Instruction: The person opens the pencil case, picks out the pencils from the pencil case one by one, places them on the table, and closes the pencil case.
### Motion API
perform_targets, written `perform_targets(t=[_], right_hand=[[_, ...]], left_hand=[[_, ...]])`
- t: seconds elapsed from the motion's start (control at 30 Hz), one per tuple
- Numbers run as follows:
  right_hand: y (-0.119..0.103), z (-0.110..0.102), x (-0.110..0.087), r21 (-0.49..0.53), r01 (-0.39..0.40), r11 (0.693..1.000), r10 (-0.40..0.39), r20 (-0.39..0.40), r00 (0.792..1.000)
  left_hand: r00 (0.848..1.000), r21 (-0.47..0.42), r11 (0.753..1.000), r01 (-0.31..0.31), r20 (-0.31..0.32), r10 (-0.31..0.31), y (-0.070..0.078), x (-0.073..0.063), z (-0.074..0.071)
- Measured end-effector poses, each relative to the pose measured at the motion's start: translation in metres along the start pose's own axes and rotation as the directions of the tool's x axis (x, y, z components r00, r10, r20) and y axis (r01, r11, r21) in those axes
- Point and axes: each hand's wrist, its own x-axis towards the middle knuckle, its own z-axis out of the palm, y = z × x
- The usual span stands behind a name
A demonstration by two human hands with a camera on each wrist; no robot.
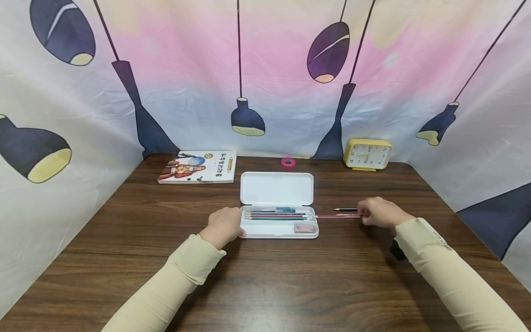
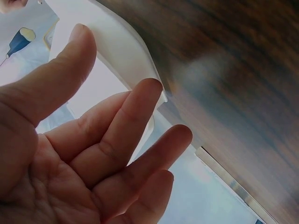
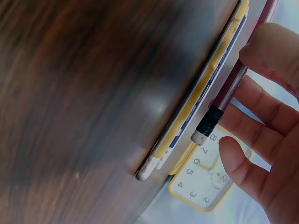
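Observation:
An open white pencil case (image 1: 265, 229) lies in the middle of the table, its lid (image 1: 276, 188) tipped back. Several pencils (image 1: 274, 215), a teal-ended item (image 1: 285, 210) and a pinkish eraser (image 1: 304, 228) lie inside. My left hand (image 1: 224, 226) holds the case's left end, thumb by the front corner. To the right of the case, my right hand (image 1: 379, 213) pinches a dark red pencil (image 3: 229, 88) near its black-banded eraser end. That pencil's far end reaches the case's right edge. Beside it on the table lie a yellow pencil (image 3: 201, 100) and a dark pencil (image 1: 346, 210).
A book (image 1: 199, 167) lies at the back left. Behind the case is a pink ring-shaped roll (image 1: 288, 162), and a yellow clock (image 1: 368, 154) stands at the back right. A printed curtain (image 1: 199, 92) hangs along the table's far edge.

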Motion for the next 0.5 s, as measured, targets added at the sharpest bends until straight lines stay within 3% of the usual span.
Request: perform_targets(t=[0.5], right_hand=[[0.012,0.002,-0.012,0.038,-0.024,0.999,0.025,-0.008,1.000]], left_hand=[[1.000,-0.011,1.000,-0.004,-0.015,0.003,0.000,0.000,0.001]])
